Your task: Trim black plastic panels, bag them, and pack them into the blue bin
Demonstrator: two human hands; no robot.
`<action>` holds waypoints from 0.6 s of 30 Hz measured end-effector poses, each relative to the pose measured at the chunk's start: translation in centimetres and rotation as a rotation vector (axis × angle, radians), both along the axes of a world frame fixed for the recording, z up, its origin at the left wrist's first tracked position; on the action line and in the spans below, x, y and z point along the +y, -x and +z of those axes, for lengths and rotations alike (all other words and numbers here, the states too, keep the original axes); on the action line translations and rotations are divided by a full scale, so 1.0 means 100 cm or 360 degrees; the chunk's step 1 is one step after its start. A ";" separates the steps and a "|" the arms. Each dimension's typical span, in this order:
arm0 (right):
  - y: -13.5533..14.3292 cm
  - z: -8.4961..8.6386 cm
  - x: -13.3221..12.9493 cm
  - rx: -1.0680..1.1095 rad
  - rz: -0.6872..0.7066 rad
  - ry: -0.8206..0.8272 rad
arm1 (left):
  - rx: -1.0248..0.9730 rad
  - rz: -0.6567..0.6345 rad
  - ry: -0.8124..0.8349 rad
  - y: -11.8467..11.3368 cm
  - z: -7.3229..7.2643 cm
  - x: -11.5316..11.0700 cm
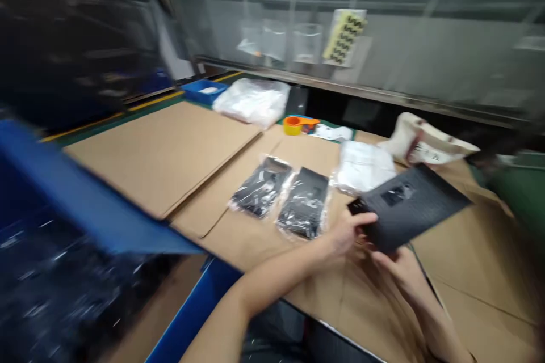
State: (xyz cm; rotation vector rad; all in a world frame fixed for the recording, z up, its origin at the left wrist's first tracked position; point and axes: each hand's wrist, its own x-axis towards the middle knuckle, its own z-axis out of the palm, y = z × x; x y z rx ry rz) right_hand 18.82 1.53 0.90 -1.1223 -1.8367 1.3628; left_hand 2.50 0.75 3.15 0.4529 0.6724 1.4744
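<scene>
A flat black panel [419, 204], with a small dark rectangle near its middle, is held up at a tilt over the table's right side. My left hand [351, 232] grips its left corner, thumb on top and fingers underneath. At its lower edge my right hand [398, 266] holds it too, the fingers partly hidden below. Two black pieces in clear plastic bags lie side by side to the left: one bagged piece [261, 186] and, nearer my left hand, another bagged piece [304, 202]. A stack of white plastic bags [367, 165] lies just behind the panel.
Large cardboard sheets [170, 147] cover the left of the table. An orange tape dispenser [300, 123], a clear plastic bundle [253, 99], a blue tray [204, 91] and a cream cloth bag [426, 139] stand along the back. A blue bin edge [93, 198] rises at left.
</scene>
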 end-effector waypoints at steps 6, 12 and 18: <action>-0.019 -0.002 0.067 0.0777 -0.0423 0.0308 | 0.0021 0.0011 0.0051 0.024 0.010 0.023; -0.053 -0.009 0.083 0.0994 -0.0440 0.0577 | 0.0360 -0.0300 -0.0124 0.041 -0.007 0.024; -0.048 -0.006 0.066 0.1000 -0.0459 0.0717 | 0.0374 -0.0179 -0.0052 0.046 -0.007 0.025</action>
